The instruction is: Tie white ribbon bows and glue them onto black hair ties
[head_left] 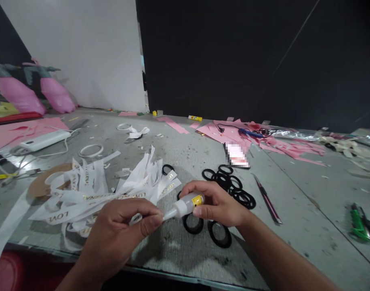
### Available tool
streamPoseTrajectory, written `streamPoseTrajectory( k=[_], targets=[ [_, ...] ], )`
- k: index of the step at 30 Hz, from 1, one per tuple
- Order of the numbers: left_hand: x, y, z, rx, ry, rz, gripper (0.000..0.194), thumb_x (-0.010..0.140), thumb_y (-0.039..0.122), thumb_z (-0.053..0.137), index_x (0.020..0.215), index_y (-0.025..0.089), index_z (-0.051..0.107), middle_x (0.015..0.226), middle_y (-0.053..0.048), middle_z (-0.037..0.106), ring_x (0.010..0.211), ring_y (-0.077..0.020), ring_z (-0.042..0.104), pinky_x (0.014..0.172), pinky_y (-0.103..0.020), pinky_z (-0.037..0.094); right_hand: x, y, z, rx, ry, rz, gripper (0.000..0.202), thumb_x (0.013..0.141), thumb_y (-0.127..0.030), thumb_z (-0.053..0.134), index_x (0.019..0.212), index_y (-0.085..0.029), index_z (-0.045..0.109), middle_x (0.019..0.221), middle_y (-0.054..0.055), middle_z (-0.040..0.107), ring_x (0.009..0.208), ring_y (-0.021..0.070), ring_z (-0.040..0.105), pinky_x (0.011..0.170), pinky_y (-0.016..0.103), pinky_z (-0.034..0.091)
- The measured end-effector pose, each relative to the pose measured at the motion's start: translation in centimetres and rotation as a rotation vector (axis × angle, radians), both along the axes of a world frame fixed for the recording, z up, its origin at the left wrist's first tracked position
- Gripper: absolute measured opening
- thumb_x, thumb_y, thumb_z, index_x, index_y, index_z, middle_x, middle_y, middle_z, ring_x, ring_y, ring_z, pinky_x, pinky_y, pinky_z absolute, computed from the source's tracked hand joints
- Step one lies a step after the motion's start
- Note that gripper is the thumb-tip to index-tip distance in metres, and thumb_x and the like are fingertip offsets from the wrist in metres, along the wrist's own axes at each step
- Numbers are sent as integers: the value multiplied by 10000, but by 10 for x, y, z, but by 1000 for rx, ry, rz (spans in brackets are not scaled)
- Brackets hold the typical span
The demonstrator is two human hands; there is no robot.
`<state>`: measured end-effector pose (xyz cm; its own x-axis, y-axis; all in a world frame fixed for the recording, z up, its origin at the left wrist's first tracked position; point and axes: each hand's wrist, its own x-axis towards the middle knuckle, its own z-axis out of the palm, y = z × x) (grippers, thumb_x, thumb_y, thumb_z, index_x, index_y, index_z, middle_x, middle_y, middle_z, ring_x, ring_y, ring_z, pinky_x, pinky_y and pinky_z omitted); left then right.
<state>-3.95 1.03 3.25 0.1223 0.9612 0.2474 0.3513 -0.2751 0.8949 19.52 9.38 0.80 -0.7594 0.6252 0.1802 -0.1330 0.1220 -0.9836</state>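
My right hand [217,202] is wrapped round a small glue bottle [185,205] with a yellow label and a white tapered nozzle, held sideways above the table. The thumb and forefinger of my left hand [124,230] pinch the tip of that nozzle; whether a cap is between them is hidden. Below and behind the bottle lie several black rings [220,234], some heaped beyond my right hand. Beside my left hand spreads a tangled pile of white ribbon [94,198] printed with gold letters.
A pink craft knife [267,200] lies right of the rings, with a green-handled tool [359,224] farther right. Behind are a phone-like object [237,154], pink paper strips [227,131] and a yellow tube [195,118]. A white power strip [45,140] with cords sits left.
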Motion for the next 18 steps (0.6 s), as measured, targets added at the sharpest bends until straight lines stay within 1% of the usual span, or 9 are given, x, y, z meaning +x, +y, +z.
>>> streamPoseTrajectory(
  k=[2,4,6,8,10,12,14,16,18],
  targets=[
    [-2,-1,0,45,31,-19,161,816,302,699,678,227,731,655,0,709,591,-133,645,561,-207,469,0,0,0,18,-13,0,285,797,-320,727,1016,-161,638,823,5,570,666,100,466,565,214,353],
    [-3,-2,0,96,90,4,131,817,287,698,700,235,729,686,5,727,610,-136,659,570,-207,470,0,0,-1,33,-25,-14,285,794,-314,728,1018,-162,639,839,9,577,675,102,473,575,217,361],
    [-3,-2,-2,150,156,67,122,826,288,686,718,245,722,695,18,731,625,-135,664,585,-208,464,-1,0,-2,22,-21,-29,289,791,-307,732,1022,-163,635,848,12,582,684,104,483,584,219,369],
    [0,-2,-5,201,208,164,135,852,296,650,741,244,706,708,26,726,635,-131,657,597,-217,452,-2,-1,-4,-17,-8,-35,294,795,-308,731,1030,-164,626,821,6,570,666,100,478,570,215,367],
    [5,0,-9,253,254,252,149,879,295,606,765,233,681,724,23,714,645,-131,642,604,-229,438,-3,-1,-6,-58,0,-39,298,807,-316,725,1042,-170,613,784,-6,547,635,94,461,542,208,356],
    [11,1,-11,288,262,310,153,892,285,576,776,220,649,703,19,682,630,-131,614,606,-240,428,-4,-1,-7,-86,1,-57,301,819,-327,717,1055,-178,603,775,-13,531,617,87,445,525,201,348],
    [19,1,-11,271,186,351,167,905,282,552,766,209,609,684,19,651,599,-124,577,604,-246,423,-4,-1,-6,-92,8,-78,304,824,-341,714,1058,-184,600,791,-11,527,619,81,440,529,196,350],
    [26,1,-9,193,41,376,190,925,299,522,770,204,577,705,15,645,577,-112,544,596,-245,424,-4,-1,-6,-81,16,-94,309,826,-359,714,1056,-184,603,821,-1,536,639,82,455,546,196,362],
    [30,0,-8,104,-107,370,206,940,328,502,791,199,563,730,6,648,576,-107,525,587,-240,429,-4,0,-6,-70,20,-100,320,828,-385,711,1055,-185,608,842,8,548,652,85,468,554,199,369]
  ],
)
